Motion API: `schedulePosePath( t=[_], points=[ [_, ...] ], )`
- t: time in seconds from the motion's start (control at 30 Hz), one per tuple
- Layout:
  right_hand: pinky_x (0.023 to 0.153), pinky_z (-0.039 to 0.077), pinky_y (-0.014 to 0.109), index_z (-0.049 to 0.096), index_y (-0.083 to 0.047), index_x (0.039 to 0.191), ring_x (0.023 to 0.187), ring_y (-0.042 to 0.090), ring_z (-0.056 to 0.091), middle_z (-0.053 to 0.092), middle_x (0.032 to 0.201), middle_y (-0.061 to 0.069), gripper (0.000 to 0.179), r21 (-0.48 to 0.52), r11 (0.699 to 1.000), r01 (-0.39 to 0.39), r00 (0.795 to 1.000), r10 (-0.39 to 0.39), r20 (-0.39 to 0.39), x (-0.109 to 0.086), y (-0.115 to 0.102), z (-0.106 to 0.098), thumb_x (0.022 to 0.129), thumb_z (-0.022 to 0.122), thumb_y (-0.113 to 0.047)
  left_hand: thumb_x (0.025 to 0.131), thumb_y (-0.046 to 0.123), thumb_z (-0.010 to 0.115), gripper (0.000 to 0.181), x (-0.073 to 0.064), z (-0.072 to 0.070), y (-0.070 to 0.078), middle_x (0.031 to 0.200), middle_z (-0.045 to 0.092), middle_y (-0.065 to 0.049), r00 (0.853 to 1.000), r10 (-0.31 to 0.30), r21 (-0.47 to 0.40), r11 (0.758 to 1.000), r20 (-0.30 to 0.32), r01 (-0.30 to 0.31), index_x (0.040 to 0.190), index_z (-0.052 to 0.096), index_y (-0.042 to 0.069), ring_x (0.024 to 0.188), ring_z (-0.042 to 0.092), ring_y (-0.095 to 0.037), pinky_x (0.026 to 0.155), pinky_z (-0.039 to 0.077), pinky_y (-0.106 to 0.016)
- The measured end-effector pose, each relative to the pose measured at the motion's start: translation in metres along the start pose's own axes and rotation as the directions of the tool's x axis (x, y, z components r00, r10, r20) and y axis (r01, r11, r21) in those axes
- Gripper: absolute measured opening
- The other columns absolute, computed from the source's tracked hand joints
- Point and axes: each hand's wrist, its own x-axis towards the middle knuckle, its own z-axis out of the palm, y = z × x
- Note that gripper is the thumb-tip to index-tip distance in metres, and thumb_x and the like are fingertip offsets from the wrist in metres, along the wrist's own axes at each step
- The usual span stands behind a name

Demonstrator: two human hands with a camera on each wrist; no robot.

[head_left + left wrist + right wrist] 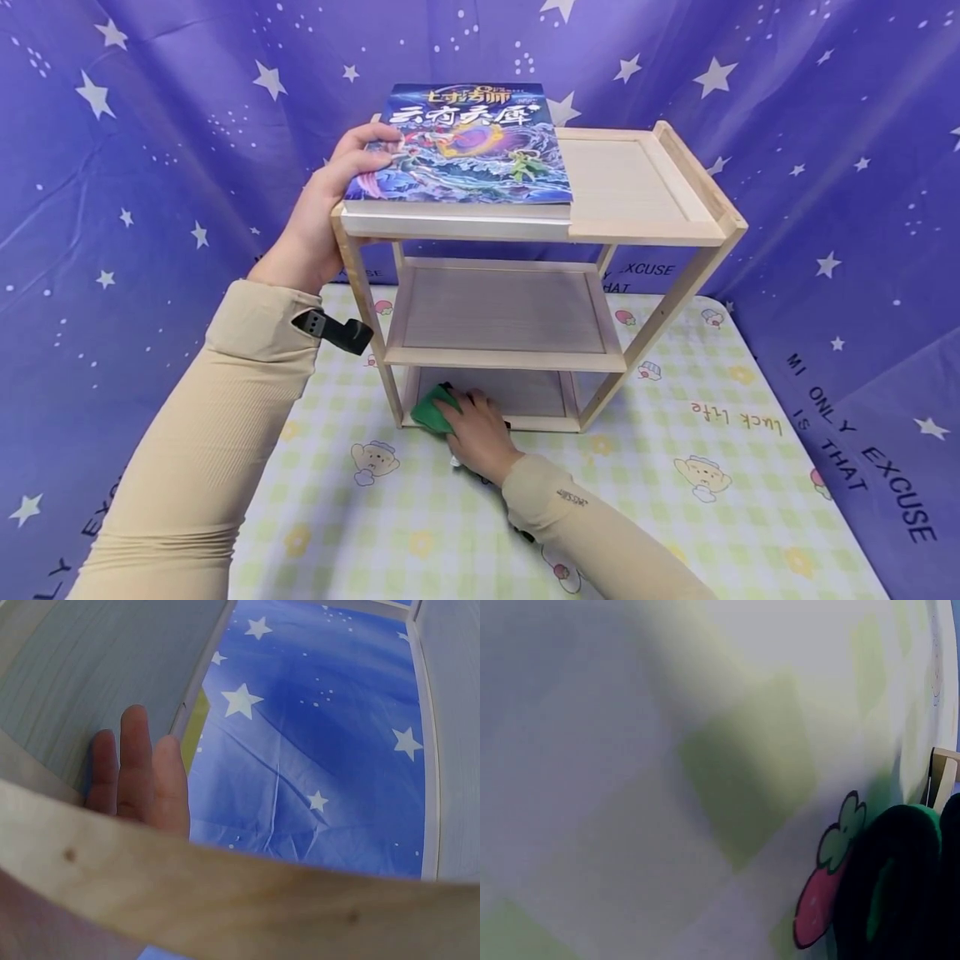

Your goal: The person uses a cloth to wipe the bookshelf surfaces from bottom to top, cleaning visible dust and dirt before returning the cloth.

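Grips a green cloth (pixel 433 408) under bent fingers of the right hand (pixel 483 437), low in the middle of the frame, over the front left part of the bottom board (pixel 525 392). Cannot tell how firmly, or how much cloth lies beneath the palm. Belongs, that board, to a pale wooden rack (pixel 502 360) with three levels, upright in the middle of the frame. Clasps the rack's top left end with the left hand (pixel 318 196), holding with two digits over the left edge of a book (pixel 472 158). Reveals in the left wrist view three straight fingers (pixel 136 765) at left, beyond a wooden bar (pixel 225 892).

Lies flat, the book, on the left part of the top board (pixel 615 171), in a blue illustrated cover with a yellow and white title. Sits lower down, the middle board (pixel 498 304), just right of centre.

Stands, all this, on a green-and-white checked tablecloth (pixel 637 500). Shows at lower right of the right wrist view a dark loop (pixel 919 889) beside a printed strawberry (pixel 817 907). Hangs behind, along the top and both sides, a purple-blue curtain (pixel 187 125) with white stars. Reaches in from lower left and lower right in beige sleeves (pixel 187 442), with a black strap (pixel 341 332) at the left cuff.
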Motion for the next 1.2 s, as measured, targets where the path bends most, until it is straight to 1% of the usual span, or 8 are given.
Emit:
schedulePosePath(
  t=[0.2,0.33,0.47,0.7,0.8,0.9,1.03,1.2],
  points=[
    [0.095,0.046,0.049,0.055,-0.020,0.140,0.124,0.035,0.051,0.056,0.141,0.010,0.050,-0.012,1.000,0.004,1.000,-0.004,0.000,0.006,-0.004,0.000,0.091,0.066,-0.026,0.096,0.029,0.047,0.027,-0.002,0.000,0.003,0.160,0.016,0.022,1.000,-0.022,0.006,1.000,0.002,0.022,0.121,0.055,0.033,0.129,0.042,-0.026,0.098,0.035,-0.034],
    [0.091,0.048,0.046,0.057,-0.021,0.137,0.120,0.034,0.054,0.057,0.139,0.010,0.050,-0.026,1.000,0.008,1.000,-0.009,-0.016,0.011,-0.003,0.000,0.089,0.069,-0.026,0.096,0.029,0.047,0.027,-0.002,0.000,0.003,0.160,0.015,0.022,1.000,-0.021,0.008,1.000,0.002,0.021,0.121,0.055,0.033,0.130,0.041,-0.026,0.098,0.035,-0.035],
    [0.089,0.049,0.044,0.060,-0.021,0.134,0.117,0.032,0.055,0.059,0.136,0.010,0.048,-0.033,0.999,0.000,0.999,-0.002,-0.038,0.017,-0.001,0.000,0.088,0.071,-0.026,0.095,0.027,0.046,0.026,0.000,0.001,0.002,0.162,0.012,0.020,1.000,-0.006,0.008,1.000,0.007,0.006,0.120,0.055,0.032,0.134,0.037,-0.025,0.100,0.034,-0.033],
    [0.095,0.048,0.045,0.061,-0.019,0.135,0.121,0.033,0.053,0.059,0.137,0.011,0.048,-0.009,1.000,-0.021,1.000,0.021,-0.021,0.025,0.000,-0.002,0.088,0.070,-0.023,0.095,0.026,0.046,0.026,0.001,0.002,0.001,0.162,0.011,0.020,1.000,0.004,0.011,1.000,0.003,-0.004,0.119,0.055,0.031,0.140,0.029,-0.023,0.103,0.032,-0.032],
    [0.099,0.047,0.044,0.061,-0.019,0.135,0.125,0.031,0.052,0.060,0.136,0.010,0.048,-0.024,0.999,-0.046,0.998,0.045,-0.033,0.030,0.001,-0.002,0.088,0.071,-0.022,0.095,0.026,0.046,0.026,0.001,0.002,0.001,0.162,0.012,0.020,1.000,0.006,0.006,1.000,0.000,-0.006,0.119,0.055,0.031,0.142,0.026,-0.022,0.104,0.031,-0.032],
    [0.104,0.045,0.042,0.061,-0.018,0.134,0.128,0.030,0.050,0.059,0.138,0.010,0.047,-0.044,0.997,-0.057,0.997,0.055,-0.047,0.034,0.001,-0.002,0.088,0.072,-0.023,0.095,0.025,0.046,0.026,0.001,0.002,0.001,0.162,0.012,0.021,1.000,0.002,-0.001,1.000,0.000,-0.002,0.118,0.055,0.031,0.141,0.028,-0.022,0.103,0.032,-0.032],
    [0.105,0.044,0.039,0.064,-0.017,0.131,0.130,0.028,0.049,0.056,0.139,0.008,0.046,-0.094,0.995,-0.028,0.997,0.020,-0.077,0.035,0.001,0.002,0.087,0.073,-0.026,0.095,0.026,0.046,0.026,0.000,0.002,0.000,0.161,0.013,0.021,1.000,-0.006,-0.006,1.000,-0.002,0.006,0.119,0.055,0.031,0.138,0.032,-0.023,0.102,0.033,-0.032],
    [0.104,0.045,0.035,0.066,-0.016,0.128,0.126,0.025,0.053,0.059,0.135,0.007,0.044,-0.175,0.985,0.011,0.992,-0.032,-0.119,0.035,-0.001,0.006,0.087,0.073,-0.030,0.095,0.027,0.047,0.026,-0.001,0.001,0.000,0.160,0.015,0.021,1.000,-0.012,-0.015,1.000,-0.005,0.012,0.120,0.055,0.031,0.130,0.040,-0.024,0.097,0.036,-0.031]
  ],
)
